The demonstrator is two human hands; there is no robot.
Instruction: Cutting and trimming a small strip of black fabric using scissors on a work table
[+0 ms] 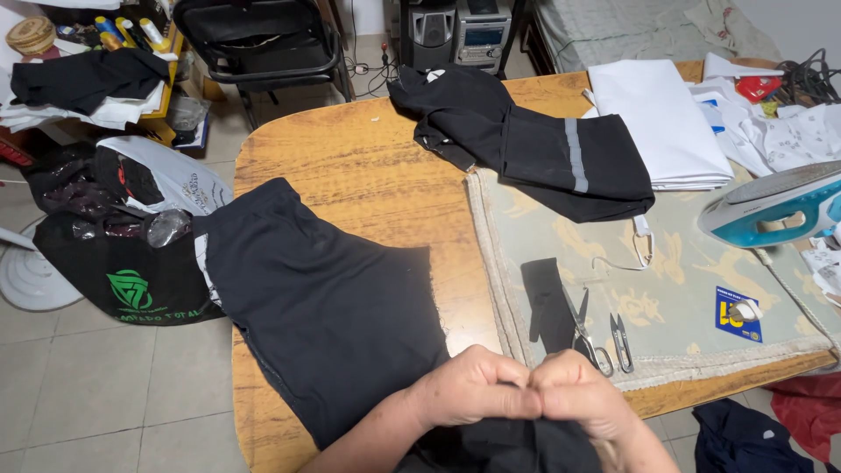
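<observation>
1. Nearest to us, the left hand (469, 390) and the right hand (574, 394) press together, knuckles touching, fingers pinched shut on the near edge of a black fabric garment (324, 307).
2. That garment spreads away from the hands across the left part of a rounded wooden table (368, 166).
3. Just beyond the right hand, a pale patterned ironing mat (683, 289) bears a narrow black fabric strip (547, 302), steel scissors (585, 337), small thread snips (621, 343) and a blue card (738, 314).
4. Farther off, a black garment with a grey stripe (561, 153) lies beside folded white cloth (661, 118); a teal and white iron (775, 206) stands at the right.
5. On the tiled floor (96, 385) at the left sit dark bags (123, 263); a black chair (258, 44) stands behind the table.
</observation>
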